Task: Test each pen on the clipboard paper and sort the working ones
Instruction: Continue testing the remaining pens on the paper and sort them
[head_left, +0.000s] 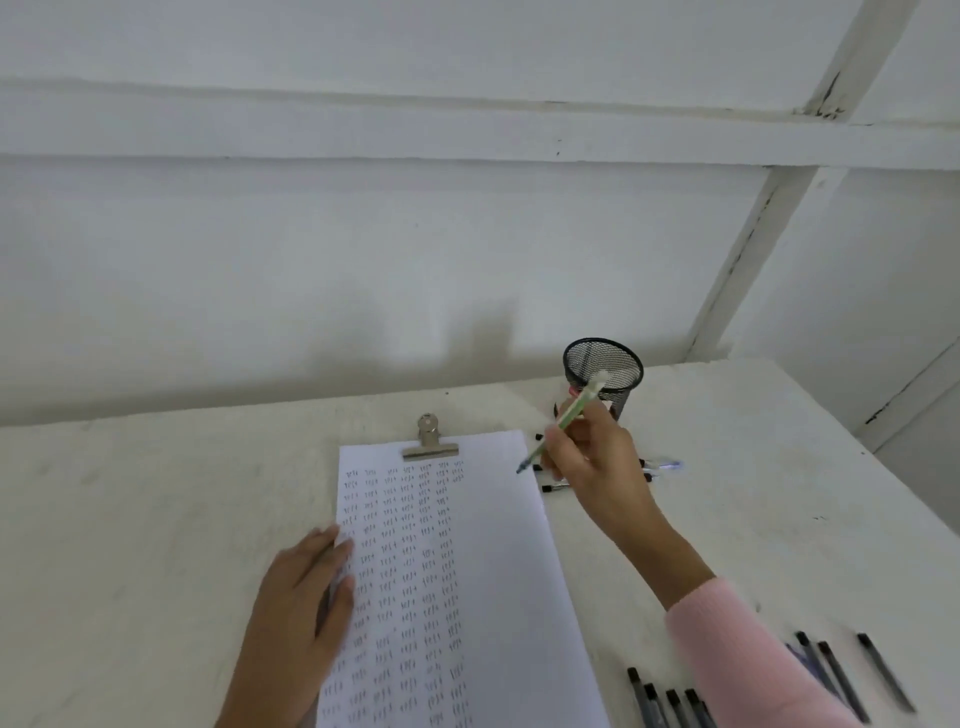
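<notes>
Right grip (587, 457) clasps a green pen (574, 408) in a writing hold, fingers curled round the lower barrel. The pen's long axis slants from its pale cap end, up-right near the mesh cup (605, 364), down-left to the tip. The tip sits over the paper (493, 545) at its right edge near the top corner (touching or just above, cannot tell). Written marks fill the left and middle columns; the blank strip lies directly below-left of the tip, so a test stroke likely needs only a small drop and a slide inward.

Left grip (301, 608) lies flat, fingers straight, pressing the paper's left edge and holding nothing. The right one is clearly nearer the blank strip.

A metal clip (430, 441) pins the sheet at the top. A few loose pens (662, 464) lie on the worktop (156, 493) behind the right grip, just beside the cup. More dark pens (670, 701) lie in a row at near right, by the pink sleeve (737, 649). Which pile is tested, cannot tell.
</notes>
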